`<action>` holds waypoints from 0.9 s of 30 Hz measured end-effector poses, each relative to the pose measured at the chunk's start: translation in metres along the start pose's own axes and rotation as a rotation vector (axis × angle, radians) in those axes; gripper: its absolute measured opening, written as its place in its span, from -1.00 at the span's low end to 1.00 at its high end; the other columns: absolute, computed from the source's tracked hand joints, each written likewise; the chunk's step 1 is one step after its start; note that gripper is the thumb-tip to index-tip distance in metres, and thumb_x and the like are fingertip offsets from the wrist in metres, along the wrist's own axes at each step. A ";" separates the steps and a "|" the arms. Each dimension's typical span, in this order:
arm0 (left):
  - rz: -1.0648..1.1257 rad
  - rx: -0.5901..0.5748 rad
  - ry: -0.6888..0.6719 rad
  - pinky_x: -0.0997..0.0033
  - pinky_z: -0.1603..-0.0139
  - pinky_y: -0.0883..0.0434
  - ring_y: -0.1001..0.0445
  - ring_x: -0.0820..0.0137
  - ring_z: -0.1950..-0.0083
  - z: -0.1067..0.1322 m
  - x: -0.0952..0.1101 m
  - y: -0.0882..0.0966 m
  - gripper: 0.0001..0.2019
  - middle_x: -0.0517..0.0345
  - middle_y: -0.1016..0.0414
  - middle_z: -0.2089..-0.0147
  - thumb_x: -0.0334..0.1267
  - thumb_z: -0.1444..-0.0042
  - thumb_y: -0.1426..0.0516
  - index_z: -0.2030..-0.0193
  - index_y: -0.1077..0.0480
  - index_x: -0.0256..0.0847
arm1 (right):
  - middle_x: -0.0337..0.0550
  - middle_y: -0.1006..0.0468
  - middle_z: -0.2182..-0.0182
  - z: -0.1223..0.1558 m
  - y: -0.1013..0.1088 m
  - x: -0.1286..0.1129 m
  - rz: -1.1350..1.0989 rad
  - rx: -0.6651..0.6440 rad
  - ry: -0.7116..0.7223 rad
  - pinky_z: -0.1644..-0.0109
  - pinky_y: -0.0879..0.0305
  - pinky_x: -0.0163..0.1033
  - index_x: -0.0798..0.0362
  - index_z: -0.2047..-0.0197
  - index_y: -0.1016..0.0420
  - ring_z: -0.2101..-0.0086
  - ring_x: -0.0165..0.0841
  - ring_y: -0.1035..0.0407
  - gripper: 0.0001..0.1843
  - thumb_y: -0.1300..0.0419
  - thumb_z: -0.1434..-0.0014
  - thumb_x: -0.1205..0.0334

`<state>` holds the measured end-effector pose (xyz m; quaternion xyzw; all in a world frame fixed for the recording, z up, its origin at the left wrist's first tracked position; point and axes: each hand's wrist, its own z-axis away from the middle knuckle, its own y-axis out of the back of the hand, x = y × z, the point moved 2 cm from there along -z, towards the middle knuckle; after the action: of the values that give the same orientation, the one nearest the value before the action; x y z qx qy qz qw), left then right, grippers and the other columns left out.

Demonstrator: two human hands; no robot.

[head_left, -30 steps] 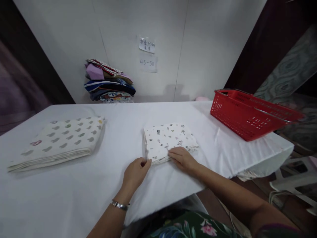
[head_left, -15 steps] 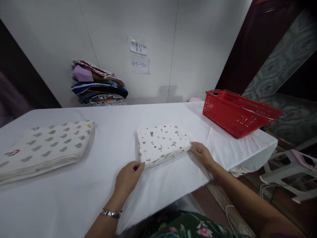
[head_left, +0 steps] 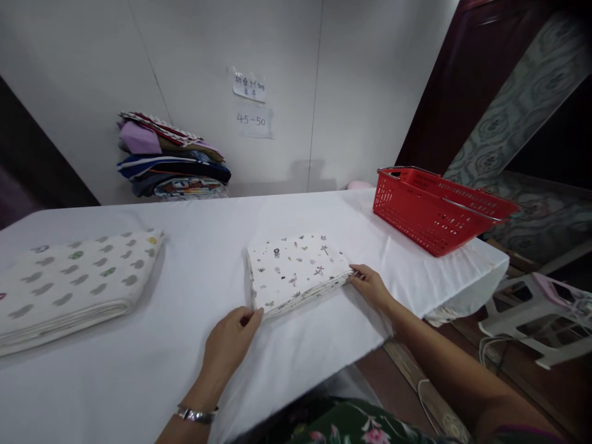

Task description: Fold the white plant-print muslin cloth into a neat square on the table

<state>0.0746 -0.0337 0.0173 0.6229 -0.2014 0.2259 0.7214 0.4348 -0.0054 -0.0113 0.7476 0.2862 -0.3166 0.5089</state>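
Plainly, the person's hands (head_left: 231, 340) (head_left: 370, 288), nearly closed, pinch the folded printed cloth (head_left: 296, 268) at its near corners.

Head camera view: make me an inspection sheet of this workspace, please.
Surface: white-covered table, covering slightly wrinkled.
Job's things: palm-print cloth, folded in layers, lying flat.
Clutter: folded grey-print cloth at left, partly out of frame; red basket at right.
Hands: left hand at the palm-print cloth's near-left corner; right hand at its near-right corner.
Cables: pale cord beside the white stool; ends unclear.
Surroundings: fabric stack by the wall; paper sign reading 45-50.
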 end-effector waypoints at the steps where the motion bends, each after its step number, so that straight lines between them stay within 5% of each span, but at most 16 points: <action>1: 0.001 -0.002 -0.001 0.39 0.35 -0.21 -0.40 0.32 0.36 0.000 0.000 0.000 -0.57 0.20 -0.45 0.42 0.15 -0.08 0.09 0.44 -0.36 -0.14 | -0.17 -0.48 0.36 0.000 0.000 -0.001 -0.016 0.005 -0.002 0.29 -0.28 -0.24 0.06 0.09 -0.48 0.40 -0.36 -0.32 -0.62 -0.17 0.00 0.16; 15: 0.011 0.012 0.006 0.40 0.37 -0.23 -0.41 0.31 0.37 0.000 0.002 0.002 -0.59 0.19 -0.47 0.43 0.12 -0.06 0.07 0.45 -0.38 -0.14 | -0.20 -0.50 0.39 -0.008 -0.009 -0.004 -0.063 0.028 -0.168 0.38 -0.29 -0.25 0.06 0.14 -0.49 0.46 -0.37 -0.32 -0.61 -0.14 0.11 0.22; 27: -0.004 -0.003 0.024 0.43 0.42 -0.18 -0.39 0.35 0.40 -0.002 0.001 -0.002 -0.62 0.21 -0.45 0.45 0.10 -0.06 0.05 0.47 -0.35 -0.14 | -0.19 -0.47 0.37 -0.003 -0.002 0.003 0.135 0.036 0.083 0.33 -0.23 -0.23 0.01 0.20 -0.44 0.44 -0.36 -0.28 -0.75 -0.03 -0.06 0.21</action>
<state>0.0764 -0.0318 0.0162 0.6196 -0.1921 0.2316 0.7249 0.4361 -0.0019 -0.0138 0.7866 0.2503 -0.2554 0.5034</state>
